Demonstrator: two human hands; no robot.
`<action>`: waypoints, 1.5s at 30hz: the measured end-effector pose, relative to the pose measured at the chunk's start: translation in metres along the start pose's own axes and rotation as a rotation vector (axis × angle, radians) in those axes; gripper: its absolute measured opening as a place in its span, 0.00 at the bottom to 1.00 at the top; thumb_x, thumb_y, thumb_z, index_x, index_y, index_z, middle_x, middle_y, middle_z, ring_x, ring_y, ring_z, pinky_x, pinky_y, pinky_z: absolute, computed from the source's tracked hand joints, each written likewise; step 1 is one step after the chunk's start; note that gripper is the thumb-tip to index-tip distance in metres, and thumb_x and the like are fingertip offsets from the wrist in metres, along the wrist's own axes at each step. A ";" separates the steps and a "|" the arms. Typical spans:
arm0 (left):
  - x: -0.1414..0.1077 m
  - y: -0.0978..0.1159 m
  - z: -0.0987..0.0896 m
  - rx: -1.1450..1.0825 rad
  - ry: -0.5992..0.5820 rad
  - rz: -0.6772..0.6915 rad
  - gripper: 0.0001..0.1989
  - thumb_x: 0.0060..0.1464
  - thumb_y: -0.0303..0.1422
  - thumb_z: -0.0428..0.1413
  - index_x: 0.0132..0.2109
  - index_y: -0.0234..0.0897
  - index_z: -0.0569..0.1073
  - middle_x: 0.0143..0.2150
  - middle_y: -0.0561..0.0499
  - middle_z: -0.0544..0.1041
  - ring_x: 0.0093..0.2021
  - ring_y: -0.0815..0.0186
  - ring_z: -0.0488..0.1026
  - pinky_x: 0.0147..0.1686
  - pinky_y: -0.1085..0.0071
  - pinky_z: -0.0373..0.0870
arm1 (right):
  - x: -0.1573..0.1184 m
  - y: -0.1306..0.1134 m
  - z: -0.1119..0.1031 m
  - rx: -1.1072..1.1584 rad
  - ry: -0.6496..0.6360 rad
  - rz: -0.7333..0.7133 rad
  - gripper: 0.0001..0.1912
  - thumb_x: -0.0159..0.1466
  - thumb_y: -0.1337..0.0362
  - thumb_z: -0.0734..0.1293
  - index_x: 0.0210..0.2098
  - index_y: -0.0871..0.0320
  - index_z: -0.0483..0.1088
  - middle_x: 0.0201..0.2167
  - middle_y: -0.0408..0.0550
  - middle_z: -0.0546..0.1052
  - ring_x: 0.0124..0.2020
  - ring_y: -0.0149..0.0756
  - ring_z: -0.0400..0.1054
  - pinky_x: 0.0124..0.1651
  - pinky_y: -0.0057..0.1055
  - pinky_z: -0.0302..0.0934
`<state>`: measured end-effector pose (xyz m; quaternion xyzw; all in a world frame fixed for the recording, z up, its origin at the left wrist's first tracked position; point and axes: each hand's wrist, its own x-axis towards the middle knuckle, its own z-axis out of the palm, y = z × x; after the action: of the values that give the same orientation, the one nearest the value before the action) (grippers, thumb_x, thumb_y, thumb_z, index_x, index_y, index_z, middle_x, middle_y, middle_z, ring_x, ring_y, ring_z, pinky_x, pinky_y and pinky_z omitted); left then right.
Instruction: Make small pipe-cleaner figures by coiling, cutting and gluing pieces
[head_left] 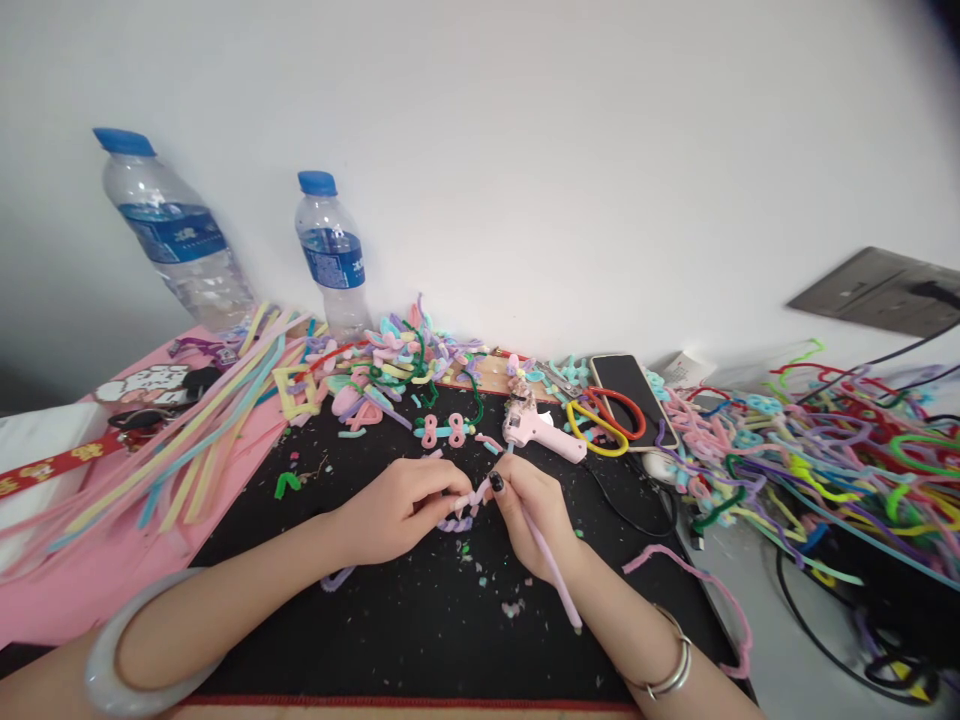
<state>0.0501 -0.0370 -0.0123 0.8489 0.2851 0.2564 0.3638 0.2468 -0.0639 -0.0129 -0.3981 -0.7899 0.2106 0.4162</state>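
My left hand [401, 510] pinches a twisted part of a pale lilac-pink pipe cleaner [553, 572] above the middle of a black mat [405, 640]. Close by, my right hand [534, 515] is closed on the same pipe cleaner, thumb and fingers together. Its long free end slants down to the right past my right palm. A purple looped pipe-cleaner piece [455, 525] shows just under my left fingertips; whether it is joined to the held one I cannot tell. Beyond my hands lie a pink bow-shaped piece [444, 431] and a pink glue gun [547, 435].
Two water bottles [334, 255] stand against the wall. Pastel pipe cleaners [225, 420] lie in a bundle on the left, with a tangled heap [817, 470] on the right. A phone [634, 390] rests at the back right, and a black cable [626, 515] crosses the mat.
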 end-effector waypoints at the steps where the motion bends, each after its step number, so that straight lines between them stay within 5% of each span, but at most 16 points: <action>1: 0.000 0.000 0.000 0.002 -0.005 0.008 0.09 0.60 0.27 0.46 0.39 0.38 0.71 0.34 0.52 0.75 0.32 0.69 0.69 0.37 0.75 0.62 | 0.000 0.000 0.000 -0.001 -0.007 -0.002 0.13 0.68 0.66 0.53 0.29 0.57 0.63 0.24 0.44 0.67 0.25 0.31 0.62 0.28 0.28 0.57; 16: 0.000 0.000 0.001 0.062 -0.078 0.028 0.08 0.59 0.25 0.47 0.38 0.37 0.71 0.34 0.52 0.76 0.34 0.68 0.70 0.36 0.75 0.62 | 0.002 0.001 0.001 -0.014 -0.123 -0.026 0.11 0.66 0.68 0.53 0.29 0.57 0.60 0.23 0.43 0.64 0.24 0.30 0.59 0.27 0.26 0.55; 21: -0.001 -0.006 0.002 0.020 0.024 0.030 0.09 0.60 0.26 0.47 0.40 0.37 0.72 0.35 0.51 0.76 0.34 0.69 0.71 0.37 0.75 0.63 | 0.002 0.000 -0.002 -0.035 -0.044 0.013 0.12 0.66 0.67 0.53 0.27 0.57 0.59 0.22 0.42 0.63 0.24 0.29 0.58 0.27 0.26 0.54; 27: 0.003 -0.001 -0.002 -0.082 0.144 -0.137 0.09 0.60 0.31 0.48 0.38 0.36 0.73 0.28 0.54 0.71 0.24 0.73 0.65 0.26 0.78 0.60 | 0.002 -0.001 -0.003 -0.020 0.054 0.157 0.13 0.67 0.65 0.54 0.27 0.57 0.61 0.21 0.41 0.63 0.23 0.29 0.58 0.28 0.25 0.54; 45: 0.003 0.002 -0.003 -0.102 0.099 -0.127 0.09 0.60 0.30 0.47 0.36 0.36 0.70 0.27 0.56 0.70 0.23 0.74 0.64 0.27 0.78 0.61 | 0.000 0.002 0.001 0.034 -0.045 0.103 0.11 0.67 0.67 0.54 0.28 0.57 0.61 0.24 0.42 0.66 0.24 0.28 0.59 0.29 0.24 0.54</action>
<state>0.0508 -0.0343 -0.0084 0.7958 0.3427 0.2884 0.4075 0.2466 -0.0629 -0.0145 -0.4262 -0.7738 0.2540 0.3938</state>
